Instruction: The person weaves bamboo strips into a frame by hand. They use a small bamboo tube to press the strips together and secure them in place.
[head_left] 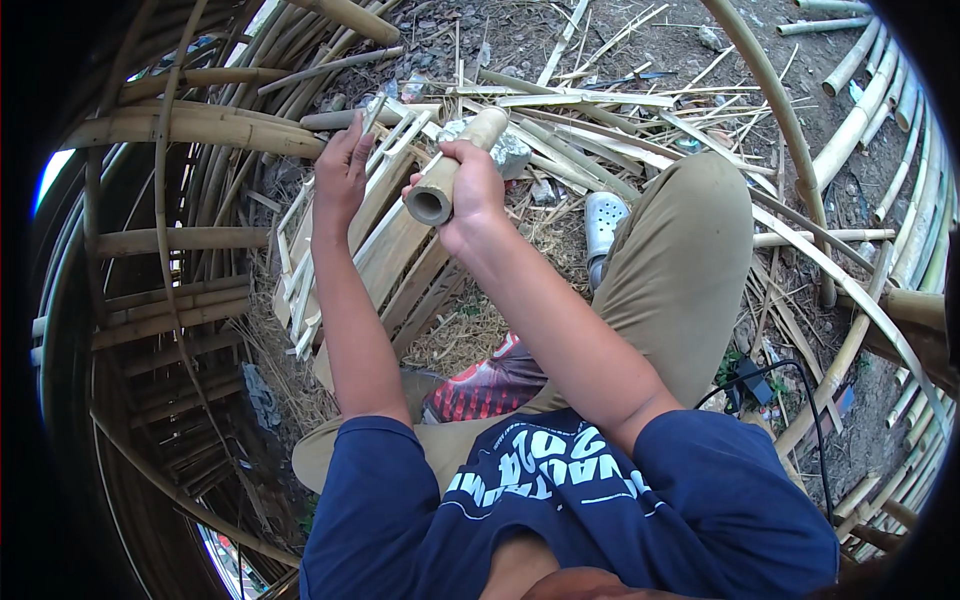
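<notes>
Woven bamboo frame (150, 300) curves along the person's left side, open lattice, poles bent round. Ground (640, 40) beyond is littered w/ split strips and offcuts; more whole poles (880, 110) stacked at far right. Person seated, right knee (700, 200) raised, pale clog (603, 222) beside it. Flat bamboo slats (390, 260) lie fanned between the legs. Right hand (470, 190) wrapped tight round a short hollow bamboo tube (455, 165), held chest-high above the slats, open end toward the person. Left hand (343, 165) just beside it, fingers pinched on a thin bamboo sliver (373, 115); grip closed.
</notes>
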